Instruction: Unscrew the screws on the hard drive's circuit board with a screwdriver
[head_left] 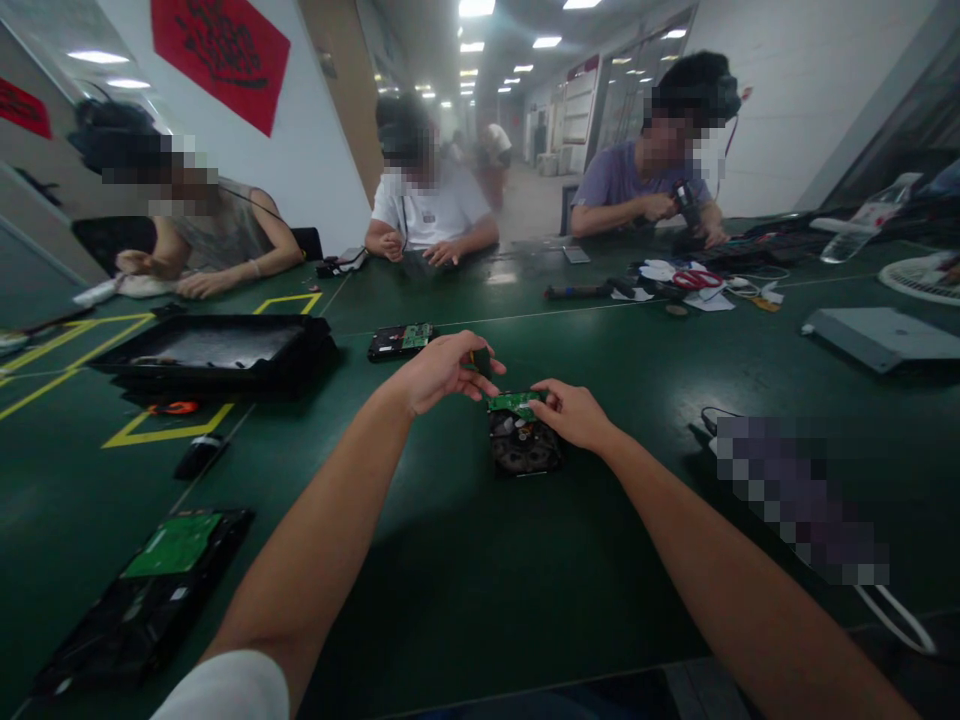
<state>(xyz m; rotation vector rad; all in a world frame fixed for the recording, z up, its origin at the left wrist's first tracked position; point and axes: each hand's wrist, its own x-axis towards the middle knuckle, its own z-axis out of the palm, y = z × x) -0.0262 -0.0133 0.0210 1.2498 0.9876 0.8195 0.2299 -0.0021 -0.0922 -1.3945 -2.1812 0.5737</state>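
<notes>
A hard drive (525, 452) lies on the green table in front of me, with a green circuit board (513, 403) across its far end. My right hand (576, 412) is closed on the drive's far right corner, its thumb and fingers at the board's edge. Just above the drive's far left corner, my left hand (454, 372) curls its fingers round a small dark object (480, 360), mostly hidden by them. What kind of thing it is I cannot make out.
Other hard drives lie at the near left (150, 600) and beyond my left hand (401, 341). A black tray (217, 350) stands at the left. To the right are a blurred-out purple item (802, 500) and a grey metal box (885, 338). Three people sit across the table (465, 600).
</notes>
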